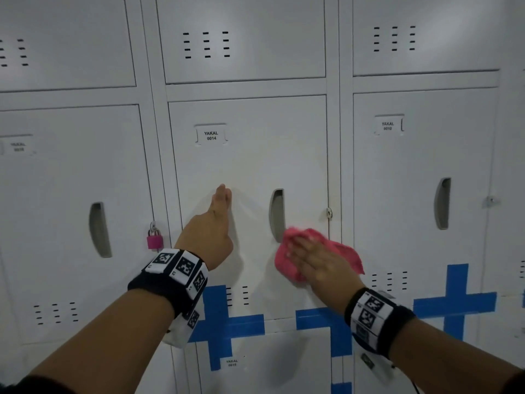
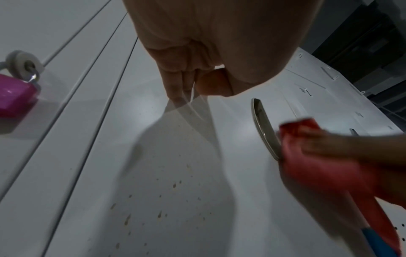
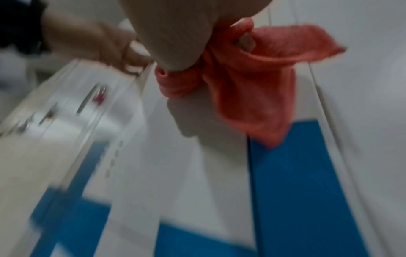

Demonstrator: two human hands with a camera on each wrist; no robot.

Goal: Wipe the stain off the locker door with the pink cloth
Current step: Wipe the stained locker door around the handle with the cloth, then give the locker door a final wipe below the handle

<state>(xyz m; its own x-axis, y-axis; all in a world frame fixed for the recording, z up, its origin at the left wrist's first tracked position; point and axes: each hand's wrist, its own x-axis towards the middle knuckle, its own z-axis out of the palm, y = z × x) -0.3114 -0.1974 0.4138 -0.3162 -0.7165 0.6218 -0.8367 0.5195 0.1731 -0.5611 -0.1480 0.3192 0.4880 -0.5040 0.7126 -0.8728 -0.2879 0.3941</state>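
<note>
The white locker door (image 1: 255,160) labelled 0014 is in front of me. My left hand (image 1: 222,194) presses straight fingers flat on its middle; the left wrist view shows these fingers (image 2: 175,90) touching the metal. Below them is the stain (image 2: 160,214), a scatter of small brown specks that the head view does not show. My right hand (image 1: 301,248) holds the pink cloth (image 1: 287,268) against the door's lower right, just under the handle recess. Its fingers lie over the cloth (image 2: 318,173). In the blurred right wrist view the thumb (image 3: 245,40) is tucked into a fold of the cloth (image 3: 252,90).
The handle recess (image 1: 277,214) and a hasp (image 1: 329,213) sit right of my hands. A pink padlock (image 1: 154,240) hangs on the left locker. Blue tape crosses (image 1: 224,322) mark the lower doors. Shut lockers stand all around.
</note>
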